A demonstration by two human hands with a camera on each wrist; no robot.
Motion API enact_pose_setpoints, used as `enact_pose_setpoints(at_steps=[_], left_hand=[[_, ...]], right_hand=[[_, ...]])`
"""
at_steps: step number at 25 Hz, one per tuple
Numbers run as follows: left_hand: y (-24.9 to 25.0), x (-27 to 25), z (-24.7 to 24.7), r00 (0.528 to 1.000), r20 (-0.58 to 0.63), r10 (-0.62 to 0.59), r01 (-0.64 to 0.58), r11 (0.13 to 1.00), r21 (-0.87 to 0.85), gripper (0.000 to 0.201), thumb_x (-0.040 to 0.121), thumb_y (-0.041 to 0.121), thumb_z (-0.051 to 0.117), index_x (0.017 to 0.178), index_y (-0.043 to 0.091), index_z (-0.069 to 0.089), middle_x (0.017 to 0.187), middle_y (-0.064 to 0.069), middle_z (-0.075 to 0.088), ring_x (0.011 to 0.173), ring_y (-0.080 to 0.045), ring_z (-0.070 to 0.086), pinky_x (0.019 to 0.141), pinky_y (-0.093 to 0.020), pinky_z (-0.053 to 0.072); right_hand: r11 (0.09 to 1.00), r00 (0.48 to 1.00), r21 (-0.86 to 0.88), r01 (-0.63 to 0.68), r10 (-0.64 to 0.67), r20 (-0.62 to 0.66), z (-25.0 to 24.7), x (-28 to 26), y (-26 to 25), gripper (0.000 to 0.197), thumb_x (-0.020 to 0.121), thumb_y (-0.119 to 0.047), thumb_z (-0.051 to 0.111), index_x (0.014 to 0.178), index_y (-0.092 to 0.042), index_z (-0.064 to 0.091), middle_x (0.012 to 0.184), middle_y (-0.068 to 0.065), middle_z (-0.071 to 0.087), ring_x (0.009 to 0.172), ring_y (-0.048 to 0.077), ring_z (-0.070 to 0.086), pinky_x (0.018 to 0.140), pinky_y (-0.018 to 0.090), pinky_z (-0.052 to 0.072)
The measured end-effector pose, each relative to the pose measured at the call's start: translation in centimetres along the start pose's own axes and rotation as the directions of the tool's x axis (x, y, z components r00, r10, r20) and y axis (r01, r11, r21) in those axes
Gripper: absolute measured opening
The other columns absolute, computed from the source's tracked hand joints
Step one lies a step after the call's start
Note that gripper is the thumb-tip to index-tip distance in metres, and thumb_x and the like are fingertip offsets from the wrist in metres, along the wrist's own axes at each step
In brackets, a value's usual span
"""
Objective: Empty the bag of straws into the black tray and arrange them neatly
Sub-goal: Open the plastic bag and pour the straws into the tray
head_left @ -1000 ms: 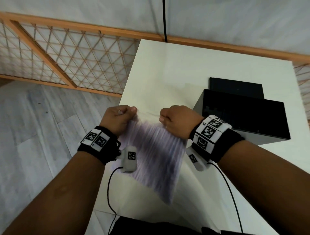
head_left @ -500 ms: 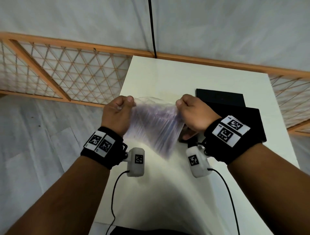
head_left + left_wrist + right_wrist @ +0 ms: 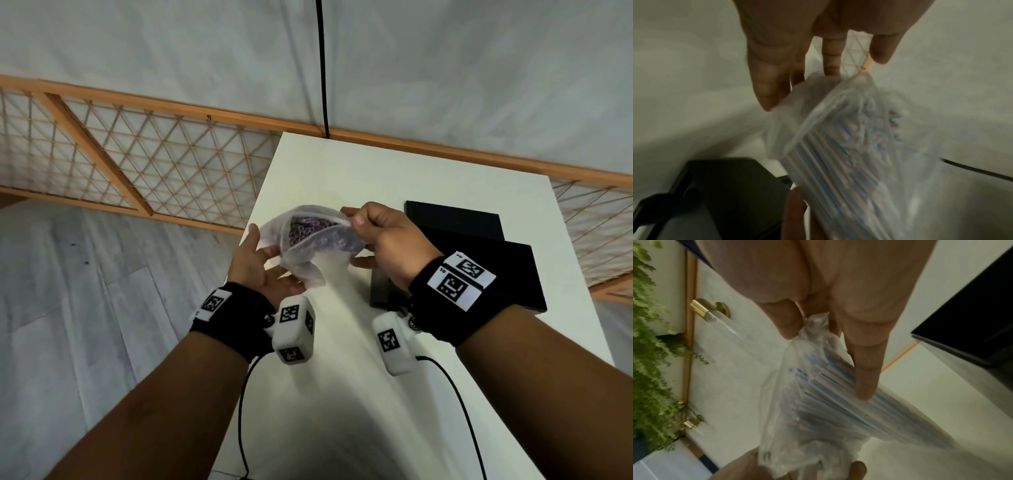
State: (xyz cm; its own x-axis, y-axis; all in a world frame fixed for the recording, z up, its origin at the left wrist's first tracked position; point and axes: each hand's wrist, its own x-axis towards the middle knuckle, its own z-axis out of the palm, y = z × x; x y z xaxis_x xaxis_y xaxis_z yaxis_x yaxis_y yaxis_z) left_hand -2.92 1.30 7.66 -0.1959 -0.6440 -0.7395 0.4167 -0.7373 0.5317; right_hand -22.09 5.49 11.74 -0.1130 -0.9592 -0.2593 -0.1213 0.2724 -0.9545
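Observation:
A clear plastic bag of straws [image 3: 329,240] hangs above the white table [image 3: 342,171], its mouth pulled open so the purple straw ends [image 3: 308,228] show. My right hand [image 3: 370,233] pinches the bag's rim between thumb and fingers, which the right wrist view [image 3: 818,313] shows close up. My left hand [image 3: 267,260] is spread with straight fingers against the bag's left side and underside; its fingers [image 3: 764,81] touch the plastic [image 3: 849,146]. The black tray [image 3: 496,274] stands on the table just right of my right wrist, empty as far as I see.
A flat black piece [image 3: 452,219] lies behind the tray. The table's left edge runs right under my left hand, with grey floor beyond it. A wooden lattice fence [image 3: 137,164] and a white wall with a black cable [image 3: 320,68] close off the back.
The bag's top has been pulled open and its mouth turned up towards me. My left hand has let go of the rim and spread flat against the bag. Both hands moved up and away.

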Motion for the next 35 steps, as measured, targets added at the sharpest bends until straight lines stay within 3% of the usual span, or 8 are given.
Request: enact_pose_setpoints(at_steps=[4, 8, 14, 20, 23, 26, 31, 35], left_hand=[[-0.9, -0.4, 1.4, 0.963, 0.26, -0.067, 0.071, 0.997, -0.006, 0.066, 0.099, 0.06, 0.04, 0.109, 0.001, 0.067, 0.086, -0.018, 0.076, 0.073, -0.032, 0.074, 0.057, -0.038, 0.062], [-2.1, -0.3, 3.0, 0.894, 0.445, -0.051, 0.08, 0.996, -0.045, 0.071, 0.091, 0.048, 0.062, 0.143, 0.001, 0.051, 0.136, -0.025, 0.062, 0.125, -0.04, 0.061, 0.099, -0.052, 0.054], [-2.5, -0.2, 7.9, 0.778, 0.626, 0.05, -0.031, 0.999, -0.042, 0.076, 0.087, 0.033, 0.073, 0.151, 0.006, 0.042, 0.153, -0.025, 0.045, 0.141, -0.044, 0.044, 0.118, -0.063, 0.028], [-3.0, -1.2, 14.6, 0.716, 0.676, 0.173, -0.223, 0.975, -0.014, 0.092, 0.075, 0.024, 0.087, 0.149, -0.001, 0.04, 0.149, -0.033, 0.044, 0.136, -0.049, 0.048, 0.11, -0.065, 0.039], [-3.8, -1.7, 16.9, 0.736, 0.641, 0.216, -0.314, 0.949, 0.04, 0.079, 0.077, 0.018, 0.085, 0.144, 0.0, 0.047, 0.141, -0.032, 0.054, 0.128, -0.048, 0.056, 0.107, -0.065, 0.043], [-4.1, -1.3, 17.6, 0.7, 0.629, 0.339, -0.513, 0.851, 0.112, 0.084, 0.068, 0.002, 0.088, 0.141, -0.003, 0.048, 0.134, -0.028, 0.061, 0.121, -0.041, 0.064, 0.096, -0.051, 0.055], [-5.2, 0.0, 17.2, 0.666, 0.646, 0.373, -0.696, 0.622, 0.358, 0.102, 0.043, 0.021, 0.101, 0.135, 0.003, 0.058, 0.13, -0.012, 0.068, 0.12, -0.027, 0.066, 0.097, -0.048, 0.056], [-6.2, 0.8, 16.6, 0.714, 0.595, 0.369, -0.657, 0.648, 0.386, 0.092, 0.039, 0.018, 0.1, 0.123, 0.002, 0.067, 0.12, -0.012, 0.073, 0.112, -0.028, 0.071, 0.094, -0.049, 0.058]], right_hand=[[0.996, 0.995, 0.013, 0.092, -0.093, 0.042, -0.4, 0.0, -1.4, 0.03, 0.089, -0.011, 0.064, 0.06, -0.017, 0.058, 0.114, 0.01, 0.07, 0.105, 0.028, 0.066, 0.086, 0.049, 0.053], [0.985, 0.976, -0.021, 0.172, -0.173, -0.133, -1.9, -0.3, -2.1, 0.028, 0.076, -0.012, 0.079, 0.065, -0.012, 0.053, 0.069, 0.011, 0.061, 0.068, 0.022, 0.062, 0.061, 0.03, 0.05], [0.997, 0.971, 0.079, 0.012, 0.008, -0.241, -6.2, -0.1, -4.1, 0.056, 0.065, -0.044, 0.086, 0.101, -0.012, 0.059, 0.079, 0.005, 0.068, 0.064, 0.021, 0.067, 0.061, 0.038, 0.053], [1.0, 0.998, 0.012, -0.006, 0.007, -0.055, -10.5, -0.9, -5.3, 0.069, 0.064, -0.065, 0.077, 0.102, -0.009, 0.06, 0.099, 0.015, 0.072, 0.087, 0.035, 0.07, 0.085, 0.063, 0.053], [0.999, 0.999, -0.032, 0.027, -0.028, -0.045, -12.5, -1.6, -5.3, 0.07, 0.076, -0.068, 0.067, 0.104, -0.004, 0.063, 0.099, 0.016, 0.073, 0.085, 0.032, 0.073, 0.078, 0.048, 0.058], [0.999, 0.974, 0.028, 0.039, -0.032, -0.222, -14.5, -2.6, -4.6, 0.084, 0.052, -0.049, 0.089, 0.117, -0.016, 0.046, 0.106, 0.001, 0.066, 0.086, 0.014, 0.071, 0.067, 0.031, 0.058], [0.994, 0.99, 0.017, 0.104, -0.102, -0.099, -15.9, -2.9, -2.7, 0.095, 0.045, -0.018, 0.1, 0.128, -0.015, 0.052, 0.114, 0.002, 0.072, 0.101, 0.019, 0.071, 0.081, 0.04, 0.06], [0.986, 0.974, -0.039, 0.164, -0.168, -0.15, -16.2, -3.2, -1.1, 0.09, 0.047, -0.014, 0.098, 0.126, -0.017, 0.055, 0.11, -0.002, 0.073, 0.097, 0.01, 0.071, 0.074, 0.028, 0.06]])
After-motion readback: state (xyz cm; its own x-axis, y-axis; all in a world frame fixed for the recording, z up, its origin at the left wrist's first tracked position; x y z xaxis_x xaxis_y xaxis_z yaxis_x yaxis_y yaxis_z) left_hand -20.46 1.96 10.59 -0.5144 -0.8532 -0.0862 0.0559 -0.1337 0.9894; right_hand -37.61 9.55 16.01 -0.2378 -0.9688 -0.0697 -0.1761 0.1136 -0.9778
